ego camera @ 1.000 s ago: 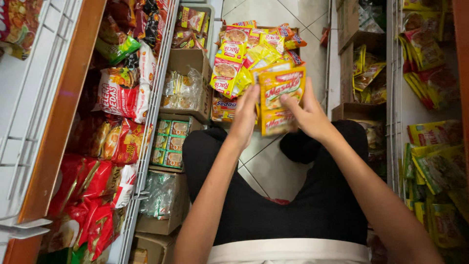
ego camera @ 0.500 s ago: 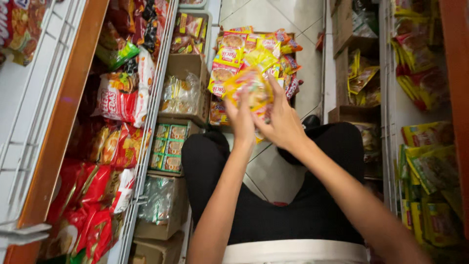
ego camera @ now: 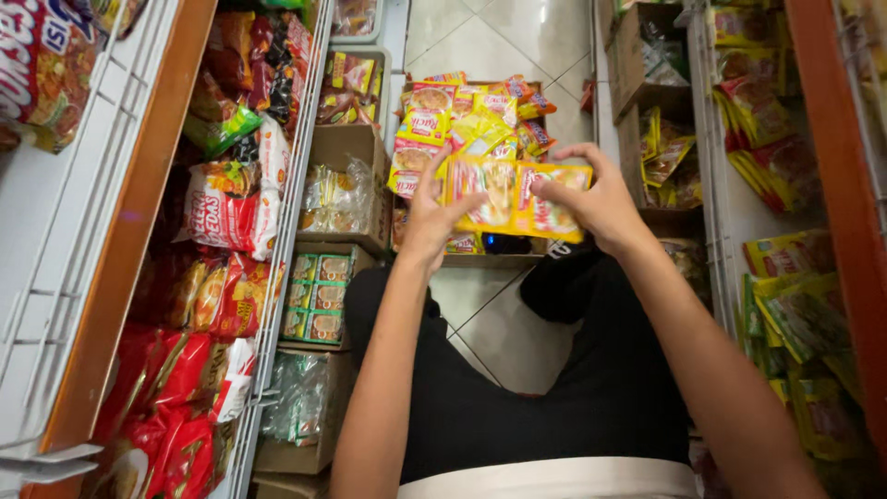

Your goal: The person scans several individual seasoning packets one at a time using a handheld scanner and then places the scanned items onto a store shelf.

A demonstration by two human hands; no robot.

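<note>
Both my hands hold a short strip of yellow sachets (ego camera: pixel 514 198) stretched flat between them at chest height. My left hand (ego camera: pixel 432 214) pinches its left end and my right hand (ego camera: pixel 596 201) grips its right end. Just beyond the strip, an open cardboard box (ego camera: pixel 480 261) on the tiled floor is heaped with several more yellow and orange sachets (ego camera: pixel 467 120). My legs in black trousers (ego camera: pixel 517 407) fill the lower middle of the view.
A white wire rack (ego camera: pixel 277 240) on the left carries red and orange snack bags (ego camera: pixel 231 208). Cardboard boxes of packets (ego camera: pixel 342 194) and small green boxes (ego camera: pixel 319 296) line the floor. Another rack with yellow-green packets (ego camera: pixel 804 314) stands right.
My hands shifted from holding one upright yellow packet, came together over the box, and now spread apart with the sachet strip pulled out flat between them.
</note>
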